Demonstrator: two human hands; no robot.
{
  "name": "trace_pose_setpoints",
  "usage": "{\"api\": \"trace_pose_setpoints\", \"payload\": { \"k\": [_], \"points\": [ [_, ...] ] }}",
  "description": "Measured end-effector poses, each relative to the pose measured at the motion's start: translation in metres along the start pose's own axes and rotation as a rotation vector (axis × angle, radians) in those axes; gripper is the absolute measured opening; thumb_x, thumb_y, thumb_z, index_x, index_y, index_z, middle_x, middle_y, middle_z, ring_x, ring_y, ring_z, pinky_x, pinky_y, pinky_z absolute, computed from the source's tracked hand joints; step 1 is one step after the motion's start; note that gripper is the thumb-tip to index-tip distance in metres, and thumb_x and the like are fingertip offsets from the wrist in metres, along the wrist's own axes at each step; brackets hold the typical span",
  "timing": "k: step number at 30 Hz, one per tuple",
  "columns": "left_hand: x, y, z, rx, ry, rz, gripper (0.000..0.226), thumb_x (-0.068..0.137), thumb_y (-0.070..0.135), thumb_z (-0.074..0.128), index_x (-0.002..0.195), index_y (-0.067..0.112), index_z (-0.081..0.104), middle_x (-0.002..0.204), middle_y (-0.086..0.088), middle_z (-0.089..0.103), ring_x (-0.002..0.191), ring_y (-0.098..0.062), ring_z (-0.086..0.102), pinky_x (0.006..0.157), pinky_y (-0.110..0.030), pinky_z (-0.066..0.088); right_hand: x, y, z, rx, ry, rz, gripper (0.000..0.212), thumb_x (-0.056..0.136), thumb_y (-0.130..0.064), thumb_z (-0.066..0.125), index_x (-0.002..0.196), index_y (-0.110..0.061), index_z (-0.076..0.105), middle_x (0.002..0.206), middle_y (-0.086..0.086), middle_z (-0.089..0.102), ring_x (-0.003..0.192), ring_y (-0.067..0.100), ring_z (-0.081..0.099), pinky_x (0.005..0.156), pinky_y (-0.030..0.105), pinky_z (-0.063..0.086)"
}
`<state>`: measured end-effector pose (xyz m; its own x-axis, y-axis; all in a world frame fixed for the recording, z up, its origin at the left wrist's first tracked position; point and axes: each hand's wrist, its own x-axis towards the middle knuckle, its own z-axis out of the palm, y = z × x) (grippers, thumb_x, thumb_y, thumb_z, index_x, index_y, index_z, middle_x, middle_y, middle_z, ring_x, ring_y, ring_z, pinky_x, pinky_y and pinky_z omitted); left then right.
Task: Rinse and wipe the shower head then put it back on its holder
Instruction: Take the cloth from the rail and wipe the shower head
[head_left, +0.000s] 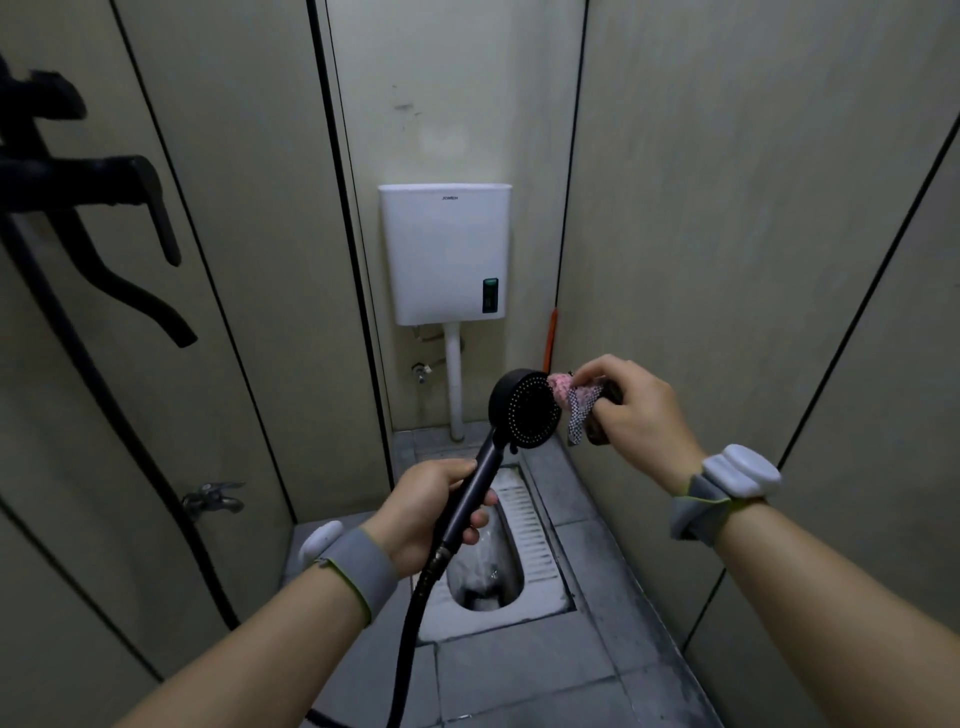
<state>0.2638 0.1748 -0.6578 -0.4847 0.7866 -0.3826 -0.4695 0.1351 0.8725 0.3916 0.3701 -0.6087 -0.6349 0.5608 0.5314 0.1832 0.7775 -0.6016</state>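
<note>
Both forearms reach in from the bottom of the head view, each wrist wearing a grey band (358, 566) with a white pod. Curled round the dark handle, the left hand (431, 512) grips the shower head (527, 410) and holds it up over the squat toilet (493, 561), its round perforated face turned toward the right. A black hose (410, 634) drops from the handle's base and runs out of the bottom edge. At the right rim of that face, the right hand (631, 410) pinches a bunched cloth (576, 397), pink with a checked patch, which touches the shower head.

Grey floor tiles (519, 675), stained and dull, surround the white squat pan, whose bowl holds what looks like a little water. Pale beige wall panels (727, 208) with dark seams close in the narrow stall. On the left wall sit a black mixer fitting (104, 208), blurred, and lower down a small metal tap (213, 499). An orange handle (550, 340) leans in the far corner.

Mounted on the back wall, a white cistern (447, 252) feeds a white pipe (456, 384) going down to the floor; a dark button sits at its lower right, and small grey lettering near its top seems to read "JOMEH".
</note>
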Motion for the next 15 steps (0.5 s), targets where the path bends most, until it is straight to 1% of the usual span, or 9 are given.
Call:
{"api": "trace_pose_setpoints", "payload": {
  "k": [3, 6, 8, 10, 12, 13, 15],
  "points": [
    [-0.003, 0.002, 0.004, -0.015, -0.058, -0.078, 0.028, 0.092, 0.034, 0.056, 0.102, 0.008, 0.056, 0.069, -0.009, 0.055, 0.049, -0.018, 0.047, 0.037, -0.023, 0.038, -0.001, -0.003, 0.0, 0.014, 0.017, -0.002, 0.035, 0.072, 0.001, 0.053, 0.087, -0.028, 0.067, 0.084, -0.002, 0.064, 0.078, 0.014, 0.057, 0.069, 0.021, 0.041],
    [-0.002, 0.003, 0.007, -0.021, -0.088, -0.092, 0.026, 0.095, 0.03, 0.055, 0.106, 0.007, 0.055, 0.068, -0.006, 0.054, 0.047, -0.014, 0.046, 0.036, -0.021, 0.037, -0.002, -0.008, -0.002, -0.003, 0.03, -0.014, 0.032, 0.075, -0.003, 0.052, 0.088, -0.029, 0.065, 0.084, -0.003, 0.059, 0.079, 0.016, 0.056, 0.07, 0.024, 0.039],
    [-0.003, 0.003, 0.01, -0.026, -0.104, -0.082, 0.024, 0.096, 0.027, 0.051, 0.109, 0.006, 0.054, 0.067, -0.005, 0.053, 0.046, -0.013, 0.044, 0.035, -0.021, 0.035, -0.001, -0.013, -0.001, -0.028, 0.009, -0.042, 0.021, 0.08, -0.014, 0.054, 0.091, -0.028, 0.064, 0.088, -0.003, 0.057, 0.084, 0.016, 0.056, 0.073, 0.025, 0.04],
    [-0.004, 0.002, 0.015, -0.028, -0.121, -0.063, 0.025, 0.097, 0.026, 0.049, 0.112, 0.006, 0.052, 0.067, -0.005, 0.053, 0.045, -0.013, 0.043, 0.035, -0.02, 0.033, 0.0, -0.02, 0.004, -0.087, -0.021, -0.089, 0.011, 0.086, -0.029, 0.056, 0.093, -0.027, 0.064, 0.095, -0.001, 0.057, 0.09, 0.018, 0.056, 0.079, 0.029, 0.043],
    [-0.005, 0.001, 0.022, -0.038, -0.129, -0.048, 0.027, 0.098, 0.026, 0.048, 0.114, 0.004, 0.051, 0.066, -0.005, 0.052, 0.044, -0.012, 0.042, 0.034, -0.02, 0.031, 0.0, -0.026, 0.01, -0.174, -0.011, -0.134, 0.018, 0.088, -0.039, 0.058, 0.093, -0.023, 0.065, 0.099, -0.001, 0.057, 0.091, 0.02, 0.053, 0.083, 0.03, 0.042],
    [-0.006, 0.0, 0.026, -0.031, -0.13, -0.031, 0.028, 0.099, 0.026, 0.047, 0.114, 0.003, 0.052, 0.065, -0.005, 0.052, 0.044, -0.012, 0.041, 0.034, -0.019, 0.03, 0.0, -0.029, 0.013, -0.213, 0.009, -0.151, 0.019, 0.087, -0.038, 0.06, 0.092, -0.021, 0.065, 0.1, 0.0, 0.057, 0.091, 0.02, 0.05, 0.082, 0.029, 0.04],
    [-0.006, -0.003, 0.032, 0.001, -0.109, 0.03, 0.028, 0.1, 0.025, 0.047, 0.111, 0.001, 0.053, 0.064, -0.005, 0.051, 0.043, -0.012, 0.04, 0.035, -0.019, 0.029, 0.001, -0.033, 0.016, -0.273, 0.044, -0.181, 0.014, 0.084, -0.024, 0.063, 0.095, -0.015, 0.064, 0.1, 0.003, 0.057, 0.091, 0.025, 0.05, 0.079, 0.028, 0.038]
  ]
}}
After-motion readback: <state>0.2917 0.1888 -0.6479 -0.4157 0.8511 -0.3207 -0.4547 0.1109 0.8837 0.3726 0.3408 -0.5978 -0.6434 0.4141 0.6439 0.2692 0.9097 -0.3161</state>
